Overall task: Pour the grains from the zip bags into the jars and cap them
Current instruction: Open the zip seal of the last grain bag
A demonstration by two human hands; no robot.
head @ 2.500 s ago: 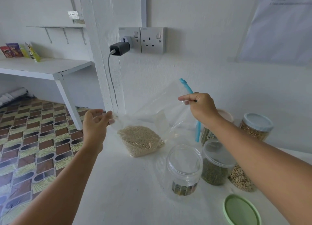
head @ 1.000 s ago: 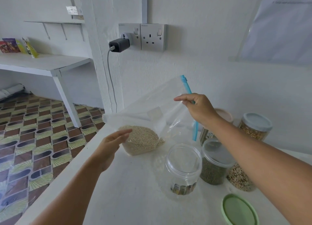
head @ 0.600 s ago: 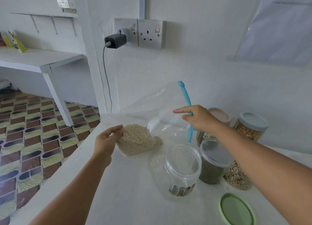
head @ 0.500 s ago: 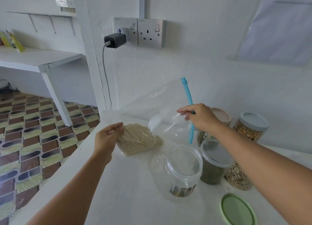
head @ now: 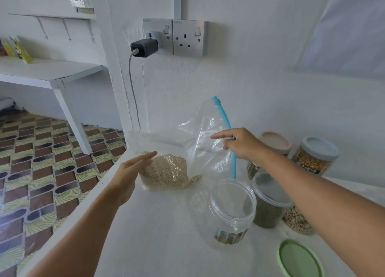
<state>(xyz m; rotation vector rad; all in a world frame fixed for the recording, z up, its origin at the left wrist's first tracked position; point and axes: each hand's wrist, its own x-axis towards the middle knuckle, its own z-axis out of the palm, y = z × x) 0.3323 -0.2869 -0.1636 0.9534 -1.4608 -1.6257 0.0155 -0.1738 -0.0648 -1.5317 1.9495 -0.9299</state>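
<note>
Its left hand (head: 133, 168) having flattened, fingers straight, against the grain-filled zip bag (head: 166, 172) on the tabletop (head: 158, 235), a person pinches the blue zip strip (head: 226, 122), seemingly readying a pour into the open jar (head: 231, 210) at four o'clock.

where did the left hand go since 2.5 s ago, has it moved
Yes. The left hand let go of the bag's corner and now rests open against the grain end of the zip bag, nearer the empty jar.

Two bare forearms, no sleeves visible; left hand (head: 133, 170), right hand (head: 242, 144) ungloved, no rings.
</note>
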